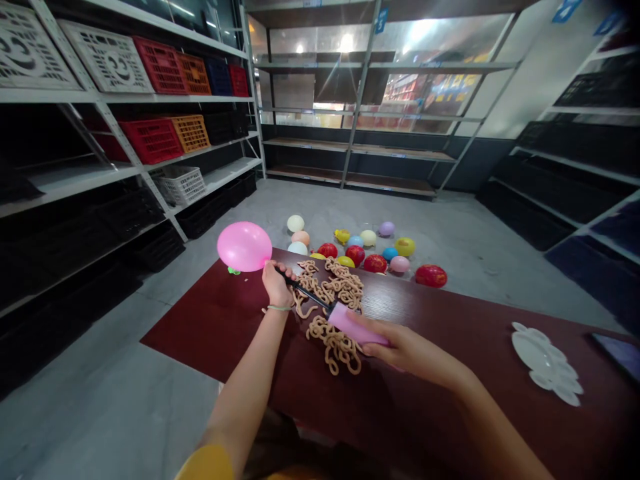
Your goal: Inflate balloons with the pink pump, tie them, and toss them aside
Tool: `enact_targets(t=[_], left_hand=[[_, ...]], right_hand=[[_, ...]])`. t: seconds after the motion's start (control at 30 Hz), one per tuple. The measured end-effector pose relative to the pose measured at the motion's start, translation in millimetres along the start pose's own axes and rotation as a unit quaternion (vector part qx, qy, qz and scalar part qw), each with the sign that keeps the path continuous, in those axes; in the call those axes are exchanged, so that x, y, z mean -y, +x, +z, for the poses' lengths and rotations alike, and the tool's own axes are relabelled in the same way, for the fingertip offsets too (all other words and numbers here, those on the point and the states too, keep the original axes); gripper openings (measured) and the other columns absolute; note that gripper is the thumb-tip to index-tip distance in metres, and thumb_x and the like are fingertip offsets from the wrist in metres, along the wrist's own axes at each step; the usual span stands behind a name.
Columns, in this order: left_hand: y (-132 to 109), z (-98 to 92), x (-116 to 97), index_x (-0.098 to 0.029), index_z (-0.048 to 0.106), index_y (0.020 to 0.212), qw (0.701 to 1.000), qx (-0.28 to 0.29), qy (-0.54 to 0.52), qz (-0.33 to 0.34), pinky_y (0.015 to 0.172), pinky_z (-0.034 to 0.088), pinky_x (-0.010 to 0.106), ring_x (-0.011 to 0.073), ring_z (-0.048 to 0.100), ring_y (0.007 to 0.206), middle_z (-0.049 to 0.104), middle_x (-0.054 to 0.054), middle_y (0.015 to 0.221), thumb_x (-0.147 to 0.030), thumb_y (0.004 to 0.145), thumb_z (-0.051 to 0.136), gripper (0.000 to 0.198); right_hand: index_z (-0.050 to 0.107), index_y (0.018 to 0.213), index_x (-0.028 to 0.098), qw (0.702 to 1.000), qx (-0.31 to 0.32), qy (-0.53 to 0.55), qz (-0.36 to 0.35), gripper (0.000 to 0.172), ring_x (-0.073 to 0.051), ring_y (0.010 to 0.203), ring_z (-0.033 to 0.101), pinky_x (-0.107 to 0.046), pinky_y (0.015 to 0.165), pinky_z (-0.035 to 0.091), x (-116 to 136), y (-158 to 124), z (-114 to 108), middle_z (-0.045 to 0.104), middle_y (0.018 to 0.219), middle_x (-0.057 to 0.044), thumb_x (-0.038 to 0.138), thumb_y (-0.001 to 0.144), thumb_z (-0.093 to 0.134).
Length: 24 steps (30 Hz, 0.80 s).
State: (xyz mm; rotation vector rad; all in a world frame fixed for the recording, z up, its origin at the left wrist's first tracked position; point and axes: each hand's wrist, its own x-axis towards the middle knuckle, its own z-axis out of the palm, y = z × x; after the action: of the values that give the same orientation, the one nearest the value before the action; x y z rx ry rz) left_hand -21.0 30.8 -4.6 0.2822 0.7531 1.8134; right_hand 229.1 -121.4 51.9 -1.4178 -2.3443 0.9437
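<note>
An inflated pink balloon [245, 247] sits over the table's far left edge, its neck at the fingers of my left hand [278, 283]. That hand is closed around the balloon's neck and the black front end of a hand pump. My right hand [395, 343] is wrapped round the pump's pink barrel [350, 323]. A black rod [311, 294] shows between the two hands. Beneath the pump, tan rope-like strands [336, 343] lie in tangled heaps on the dark red table [200, 320].
Several coloured balloons [375, 263] lie on the floor beyond the table. A white scalloped tray [545, 360] and a dark flat device [617, 353] rest on the table's right side. Shelves with crates [155, 137] stand at the left; more racks are behind and at the right.
</note>
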Motion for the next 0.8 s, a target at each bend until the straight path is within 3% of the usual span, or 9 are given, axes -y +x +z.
enact_targets(t=[0.17,0.27,0.43,0.57,0.7,0.8], left_hand=[[-12.1,2.6,9.1,-0.022,0.041,0.078,1.000,-0.002,-0.010,-0.012,0.039,0.031,0.019,0.0068,0.038,0.040,0.038,-0.007,0.058,-0.027,0.084,0.052,0.014],[-23.9,7.0,16.5,-0.022,0.041,0.075,0.999,0.013,0.004,-0.034,0.039,0.032,0.020,0.0073,0.038,0.040,0.038,-0.007,0.057,-0.026,0.085,0.052,0.016],[-33.4,11.4,17.8,-0.021,0.042,0.074,0.997,0.059,0.012,-0.058,0.037,0.032,0.020,0.0078,0.038,0.039,0.039,-0.006,0.055,-0.030,0.089,0.052,0.020],[-34.3,12.1,15.8,-0.022,0.043,0.075,0.994,0.085,0.016,-0.065,0.036,0.031,0.020,0.0081,0.036,0.038,0.039,-0.006,0.055,-0.030,0.089,0.051,0.018],[-30.7,11.5,11.4,-0.022,0.042,0.077,0.996,0.065,0.004,-0.056,0.037,0.032,0.020,0.0082,0.037,0.039,0.039,-0.006,0.056,-0.030,0.090,0.050,0.017],[-25.9,10.3,6.8,-0.022,0.042,0.078,0.998,0.045,-0.003,-0.052,0.037,0.032,0.020,0.0080,0.037,0.039,0.039,-0.006,0.057,-0.030,0.089,0.051,0.017]], right_hand=[[0.029,0.153,0.038,0.999,0.020,0.018,0.037,0.063,-0.024,0.112,0.063,-0.037,0.098,0.047,5.2,3.2,-5.7,0.055,0.144,0.001,0.046,0.094,0.051],[0.028,0.152,0.043,0.999,-0.005,-0.047,0.025,0.061,-0.025,0.109,0.065,-0.036,0.093,0.049,19.1,23.4,6.3,0.061,0.137,0.001,0.045,0.095,0.049],[0.022,0.155,0.041,0.986,-0.059,-0.139,0.065,0.063,-0.028,0.099,0.068,-0.037,0.084,0.051,35.2,41.4,37.5,0.063,0.127,-0.009,0.045,0.096,0.047],[0.026,0.154,0.037,0.993,-0.065,-0.077,0.053,0.061,-0.025,0.100,0.067,-0.037,0.088,0.050,21.6,14.0,46.9,0.065,0.123,-0.008,0.043,0.097,0.046],[0.026,0.155,0.033,0.997,-0.044,0.014,0.062,0.065,-0.026,0.102,0.066,-0.040,0.092,0.051,3.9,-26.8,34.1,0.064,0.130,-0.008,0.048,0.096,0.048],[0.029,0.154,0.033,0.995,-0.014,0.063,0.074,0.066,-0.028,0.113,0.063,-0.041,0.099,0.049,-2.3,-41.1,20.8,0.055,0.144,-0.005,0.049,0.094,0.051]])
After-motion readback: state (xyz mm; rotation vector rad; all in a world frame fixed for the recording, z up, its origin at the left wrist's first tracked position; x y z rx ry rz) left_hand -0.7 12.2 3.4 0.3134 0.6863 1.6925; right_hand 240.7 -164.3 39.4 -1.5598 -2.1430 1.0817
